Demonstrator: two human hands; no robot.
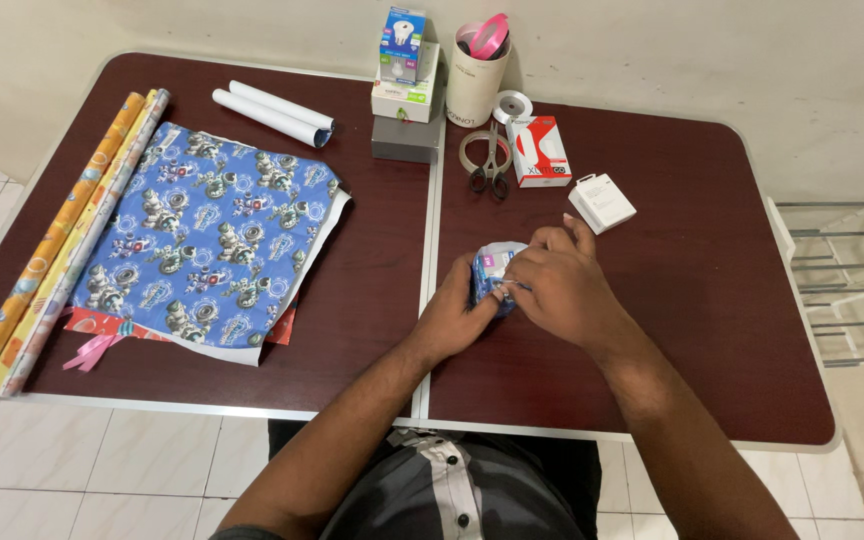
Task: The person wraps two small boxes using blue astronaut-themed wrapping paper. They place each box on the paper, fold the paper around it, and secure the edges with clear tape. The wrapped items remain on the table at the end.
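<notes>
- A small parcel (493, 272), partly covered in blue patterned paper, is held between both hands just right of the centre seam of the dark red table (712, 330).
- The wrapping step appears to be in hand: the paper looks as if it is being folded and pressed down around a small box.
- The left hand (455, 312) is closed around the near left side of the parcel, with its fingers bearing on the paper.
- The right hand (555, 283) is laid over the top and right side, its fingertips pinched narrowly at a fold on the parcel; exactly what is pinched there cannot be told.
- The next move is judged to call for the fold to be kept flat by one hand while it is fixed down.
- A roll of tape (483, 151) and a pair of scissors (490, 165) lie further back on the table, well apart from the hands.
- A large sheet of the same blue paper (207, 235) is spread on the left half, beside several rolled sheets (57, 240).
- A small white box (602, 202) lies near the right hand, untouched.
</notes>
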